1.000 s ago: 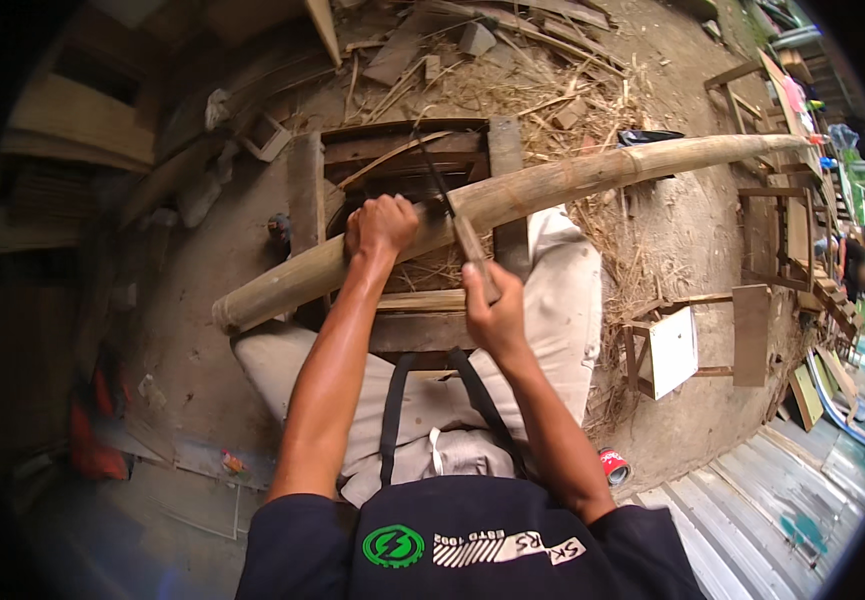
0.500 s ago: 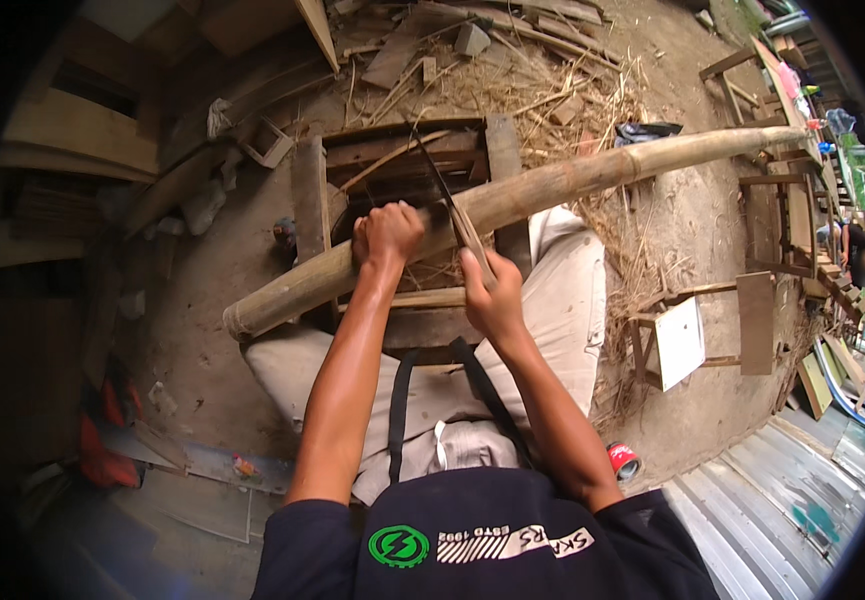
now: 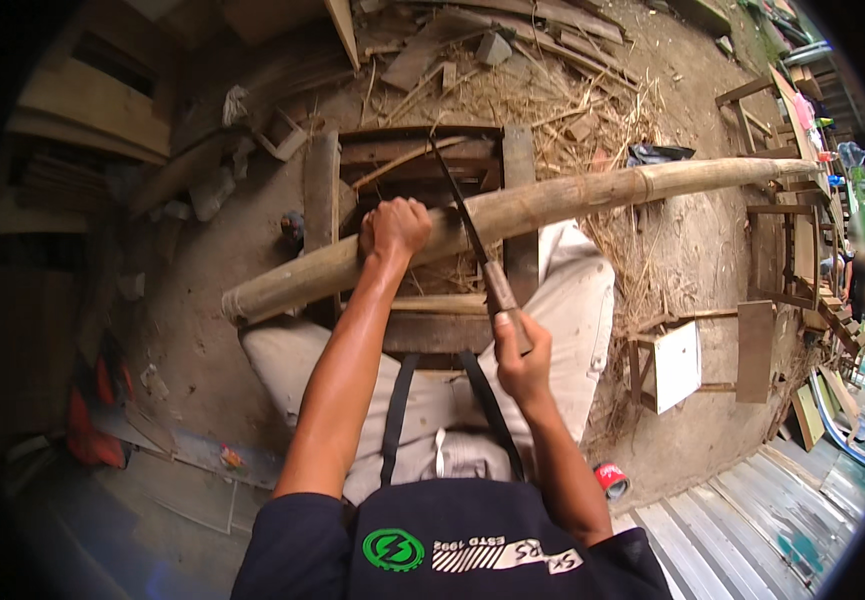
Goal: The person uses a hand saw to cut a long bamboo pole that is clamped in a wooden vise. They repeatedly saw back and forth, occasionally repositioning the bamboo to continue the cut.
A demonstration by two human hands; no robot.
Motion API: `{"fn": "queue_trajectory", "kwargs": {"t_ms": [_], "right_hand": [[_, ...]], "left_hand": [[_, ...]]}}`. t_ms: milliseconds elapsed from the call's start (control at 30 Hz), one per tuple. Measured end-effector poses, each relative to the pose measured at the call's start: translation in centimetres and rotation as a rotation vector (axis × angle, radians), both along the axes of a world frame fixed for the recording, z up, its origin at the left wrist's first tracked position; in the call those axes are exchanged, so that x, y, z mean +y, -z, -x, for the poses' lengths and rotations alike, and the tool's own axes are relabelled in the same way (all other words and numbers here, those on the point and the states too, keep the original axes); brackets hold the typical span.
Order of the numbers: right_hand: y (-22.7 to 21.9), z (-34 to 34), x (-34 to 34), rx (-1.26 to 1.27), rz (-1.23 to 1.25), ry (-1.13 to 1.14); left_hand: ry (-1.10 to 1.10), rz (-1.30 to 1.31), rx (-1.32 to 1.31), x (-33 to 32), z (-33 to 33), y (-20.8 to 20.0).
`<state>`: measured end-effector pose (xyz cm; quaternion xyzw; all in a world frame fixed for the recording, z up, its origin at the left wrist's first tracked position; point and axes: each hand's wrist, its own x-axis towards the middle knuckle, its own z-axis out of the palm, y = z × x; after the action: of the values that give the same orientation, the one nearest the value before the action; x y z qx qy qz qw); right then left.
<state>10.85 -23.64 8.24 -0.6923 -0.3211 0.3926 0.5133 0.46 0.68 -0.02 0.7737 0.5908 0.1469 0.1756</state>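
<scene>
A thick tan bamboo pole [image 3: 542, 200] slants across a low wooden frame [image 3: 320, 190], its near end at the left and its far end reaching the right side. My left hand [image 3: 393, 228] is closed over the pole, left of its middle. In my right hand [image 3: 525, 352] is the wooden grip of a long, narrow, dark-bladed cutting tool [image 3: 467, 222]; whether it is a saw or a machete I cannot tell. Its blade crosses the bamboo just right of my left hand, tip pointing away from me. Any cut in the bamboo is too small to make out.
Scrap boards [image 3: 432, 50] and dry straw [image 3: 602, 120] litter the dirt beyond the frame. A white-topped stool [image 3: 677, 368] lies at right, near corrugated metal sheets [image 3: 722, 530]. By my right elbow stands a red can [image 3: 612, 480]. Another person [image 3: 860, 280] is at far right.
My right hand has drawn the tool's handle back toward me and slightly right, so more of the blade shows. My left hand keeps its place on the bamboo. The whole view has shifted slightly.
</scene>
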Motion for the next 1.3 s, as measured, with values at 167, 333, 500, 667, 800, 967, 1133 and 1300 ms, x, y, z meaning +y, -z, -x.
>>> {"fn": "queue_trajectory", "kwargs": {"t_ms": [167, 333, 500, 667, 800, 967, 1133, 1300], "right_hand": [[-10.0, 0.9, -7.3, -0.062, 0.072, -0.101], [-9.2, 0.8, 1.5, -0.142, 0.120, -0.082], [-1.2, -0.2, 4.4, -0.045, -0.042, 0.002], [-1.6, -2.4, -2.6, -0.141, -0.182, 0.039], [-2.8, -3.6, -3.3, -0.367, -0.117, 0.084], [-1.3, -2.5, -3.5, -0.289, -0.250, 0.100], [0.8, -1.7, -4.2, -0.192, -0.178, 0.029], [0.2, -2.0, -3.0, -0.179, -0.191, -0.052]], "left_hand": [[-0.056, 0.363, 0.030, 4.0, -0.2, -0.8], [-0.116, 0.216, 0.034, 1.4, -0.1, -0.4], [-0.047, 0.030, -0.092, 0.4, 0.1, -0.1], [0.013, -0.058, -0.227, 1.8, 0.0, -0.2], [0.190, -0.072, -0.274, 1.6, 1.1, -1.5], [0.505, -0.197, 0.006, -0.8, 3.0, -3.1], [0.454, -0.273, 0.267, -5.1, 3.4, -2.3], [0.413, -0.367, 0.275, -5.1, 3.0, -1.6]]}}
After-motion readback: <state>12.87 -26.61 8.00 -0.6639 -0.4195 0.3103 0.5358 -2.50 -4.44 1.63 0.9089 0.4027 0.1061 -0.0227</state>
